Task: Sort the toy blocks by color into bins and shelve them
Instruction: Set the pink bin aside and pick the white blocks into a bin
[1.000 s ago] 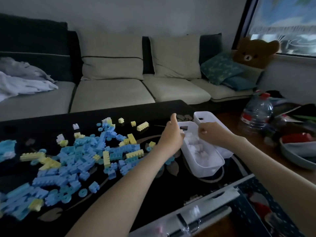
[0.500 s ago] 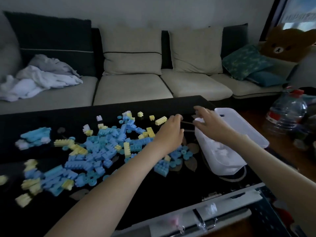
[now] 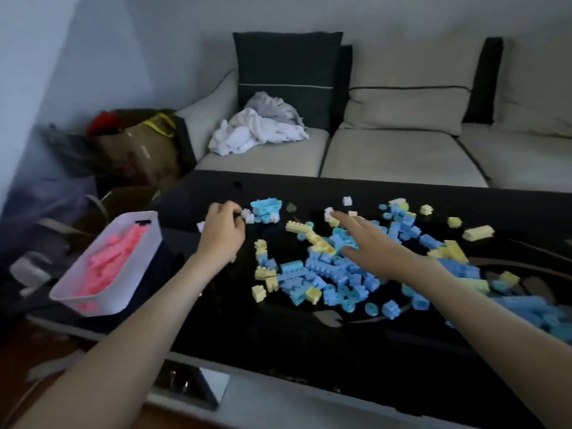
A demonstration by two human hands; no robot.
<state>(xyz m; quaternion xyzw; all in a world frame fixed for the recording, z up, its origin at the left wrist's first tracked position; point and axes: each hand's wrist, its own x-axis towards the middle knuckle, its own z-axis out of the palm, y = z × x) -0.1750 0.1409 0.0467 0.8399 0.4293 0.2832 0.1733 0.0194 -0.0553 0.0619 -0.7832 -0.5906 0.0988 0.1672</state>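
On black table [image 3: 278, 351], mid-right: big loose pile of blue + yellow blocks [image 3: 340, 274], spread toward the right edge, a few yellow strays at the far side. Blue cart-like piece [image 3: 266, 205] sits apart at far left of pile, w/ small white block [image 3: 248, 217] just beside it.

Left grip [image 3: 221, 230]: fingers curled, tips right at that white block. Can't tell if it's actually pinched or only touched. Another white bit shows just left of the hand, blurry.

Right grip [image 3: 371, 243]: released, fingers stretched out flat over the pile, holding nothing. Index tip is at a second white block [image 3: 328, 213] on the far side of the pile. Third white block [image 3: 347, 200] lies alone a bit further back.

White bin [image 3: 136, 274] at left end of table, full of pink blocks [image 3: 114, 258], well apart from both hands.

Bkgd: beige sofa [image 3: 402, 150] behind table w/ crumpled cloth [image 3: 260, 128] on seat; bags [image 3: 139, 144] piled on the floor left of the sofa arm.
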